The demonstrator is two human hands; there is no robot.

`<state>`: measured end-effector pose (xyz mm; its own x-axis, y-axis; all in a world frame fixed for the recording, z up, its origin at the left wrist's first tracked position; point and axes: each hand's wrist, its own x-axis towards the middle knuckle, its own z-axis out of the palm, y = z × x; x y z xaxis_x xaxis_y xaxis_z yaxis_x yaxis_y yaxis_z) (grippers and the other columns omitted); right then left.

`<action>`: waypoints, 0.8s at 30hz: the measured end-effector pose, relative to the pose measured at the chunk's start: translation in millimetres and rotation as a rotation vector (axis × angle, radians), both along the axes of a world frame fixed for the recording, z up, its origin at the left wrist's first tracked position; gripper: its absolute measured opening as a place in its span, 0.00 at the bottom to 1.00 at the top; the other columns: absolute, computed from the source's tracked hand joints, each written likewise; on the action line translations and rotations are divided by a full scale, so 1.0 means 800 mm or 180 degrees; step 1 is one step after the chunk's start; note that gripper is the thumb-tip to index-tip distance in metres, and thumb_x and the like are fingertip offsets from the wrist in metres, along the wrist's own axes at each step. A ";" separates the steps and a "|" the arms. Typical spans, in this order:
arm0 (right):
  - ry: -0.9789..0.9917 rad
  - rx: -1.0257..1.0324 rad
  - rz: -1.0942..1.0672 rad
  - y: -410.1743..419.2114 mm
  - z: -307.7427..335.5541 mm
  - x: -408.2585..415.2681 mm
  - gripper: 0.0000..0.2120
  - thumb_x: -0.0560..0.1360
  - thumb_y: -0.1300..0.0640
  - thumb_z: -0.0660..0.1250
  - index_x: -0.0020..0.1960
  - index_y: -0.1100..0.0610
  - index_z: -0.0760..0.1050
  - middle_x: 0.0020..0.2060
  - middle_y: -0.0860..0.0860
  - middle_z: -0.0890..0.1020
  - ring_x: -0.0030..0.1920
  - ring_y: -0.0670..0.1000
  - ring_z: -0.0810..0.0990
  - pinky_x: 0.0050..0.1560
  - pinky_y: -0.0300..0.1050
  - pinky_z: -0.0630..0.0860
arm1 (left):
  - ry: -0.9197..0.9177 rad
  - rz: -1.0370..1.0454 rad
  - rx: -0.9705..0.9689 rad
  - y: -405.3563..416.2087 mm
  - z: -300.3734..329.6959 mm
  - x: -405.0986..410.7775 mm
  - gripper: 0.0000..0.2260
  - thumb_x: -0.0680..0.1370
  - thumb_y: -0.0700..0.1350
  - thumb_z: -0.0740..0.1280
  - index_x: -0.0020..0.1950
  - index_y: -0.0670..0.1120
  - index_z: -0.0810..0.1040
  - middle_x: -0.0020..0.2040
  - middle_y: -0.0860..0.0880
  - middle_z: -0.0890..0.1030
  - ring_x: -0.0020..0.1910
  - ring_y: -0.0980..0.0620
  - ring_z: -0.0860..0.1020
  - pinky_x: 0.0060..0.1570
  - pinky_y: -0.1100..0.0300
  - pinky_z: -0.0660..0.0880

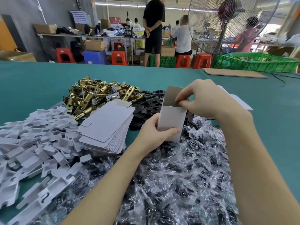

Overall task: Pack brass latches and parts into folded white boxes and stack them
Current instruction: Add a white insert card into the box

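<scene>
- Box, white, stands upright between the two hands, its top open and one flap raised at the back.
- Left hand grips the box low down, thumb across the front face, fingers curled round the far side out of sight.
- Right hand sits at the box's open top, thumb and forefinger pinching a side flap at the rim; the fingertips hide what lies inside.
- Flat boxes lie stacked just left of the left hand, unfolded.
- Latches, brass, are heaped beyond the flat boxes, up and left of the held box.
- Black plates lie behind the held box, partly covered by it.
- Bags of small dark parts spread under both forearms; what is in them is hard to make out through the shiny plastic.
- White inserts pile up far left of the left hand, cut off by the picture's edge.
- More white card shows beyond the right hand, mostly hidden by it.
- Table is covered in green.
</scene>
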<state>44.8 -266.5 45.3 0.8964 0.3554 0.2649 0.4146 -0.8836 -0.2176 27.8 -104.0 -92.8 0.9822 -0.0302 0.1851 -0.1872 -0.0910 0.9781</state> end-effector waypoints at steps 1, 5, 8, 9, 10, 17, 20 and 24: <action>0.0021 0.0066 0.0014 -0.004 -0.002 0.004 0.12 0.77 0.57 0.68 0.48 0.42 0.86 0.47 0.41 0.86 0.46 0.45 0.80 0.48 0.45 0.77 | 0.0031 0.0000 -0.0010 0.000 0.001 0.000 0.20 0.69 0.52 0.79 0.59 0.58 0.79 0.51 0.59 0.85 0.50 0.59 0.83 0.49 0.61 0.82; -0.0255 0.0916 0.0062 -0.010 -0.019 0.025 0.09 0.77 0.57 0.68 0.53 0.46 0.83 0.48 0.41 0.85 0.40 0.37 0.77 0.50 0.43 0.75 | 0.0199 0.0179 -0.0192 0.002 0.003 0.002 0.18 0.71 0.50 0.80 0.57 0.57 0.78 0.51 0.57 0.85 0.49 0.60 0.83 0.45 0.64 0.81; -0.0232 0.0977 -0.0188 -0.013 -0.048 0.042 0.09 0.77 0.59 0.66 0.55 0.50 0.81 0.50 0.46 0.85 0.49 0.48 0.82 0.56 0.48 0.78 | 0.0315 0.0521 -0.0341 0.003 0.004 0.005 0.20 0.72 0.49 0.79 0.61 0.54 0.76 0.55 0.55 0.83 0.51 0.58 0.82 0.48 0.62 0.80; 0.0028 0.0685 -0.0233 -0.013 -0.061 0.046 0.11 0.77 0.59 0.66 0.56 0.49 0.82 0.53 0.46 0.85 0.54 0.50 0.82 0.59 0.50 0.79 | 0.0342 0.0597 -0.0398 0.004 0.004 0.006 0.21 0.73 0.49 0.79 0.63 0.52 0.75 0.55 0.55 0.82 0.52 0.57 0.81 0.48 0.61 0.79; 0.0317 0.0383 -0.0263 -0.012 -0.074 0.049 0.13 0.77 0.59 0.66 0.58 0.48 0.82 0.56 0.46 0.85 0.57 0.50 0.81 0.60 0.52 0.79 | 0.0355 0.0644 -0.0434 0.004 0.004 0.007 0.22 0.73 0.48 0.78 0.63 0.51 0.75 0.55 0.55 0.81 0.52 0.57 0.81 0.47 0.62 0.78; 0.0628 -0.0221 -0.0273 -0.001 -0.125 0.056 0.18 0.76 0.52 0.70 0.65 0.45 0.79 0.62 0.46 0.83 0.63 0.52 0.79 0.59 0.49 0.78 | 0.0424 0.0698 -0.0539 0.004 0.003 0.009 0.20 0.74 0.46 0.77 0.64 0.48 0.76 0.55 0.51 0.82 0.52 0.54 0.81 0.37 0.65 0.80; 0.0614 -0.0056 -0.0426 -0.003 -0.128 0.060 0.11 0.75 0.50 0.73 0.57 0.47 0.82 0.57 0.47 0.84 0.58 0.52 0.80 0.57 0.49 0.79 | 0.0430 0.0685 -0.0535 0.003 0.003 0.008 0.20 0.75 0.45 0.77 0.64 0.48 0.76 0.55 0.52 0.82 0.51 0.55 0.81 0.35 0.67 0.79; 0.0687 0.0203 -0.0459 -0.007 -0.127 0.062 0.09 0.73 0.50 0.77 0.50 0.51 0.85 0.49 0.50 0.85 0.50 0.52 0.81 0.55 0.48 0.80 | 0.0437 0.0674 -0.0518 0.004 0.002 0.008 0.20 0.75 0.45 0.77 0.64 0.48 0.76 0.54 0.52 0.82 0.50 0.56 0.81 0.35 0.68 0.78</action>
<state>94.6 -271.9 -56.7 0.9748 0.2085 0.0799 0.2232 -0.9119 -0.3444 33.9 -100.9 -91.1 0.9797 0.1971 0.0358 -0.0457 0.0461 0.9979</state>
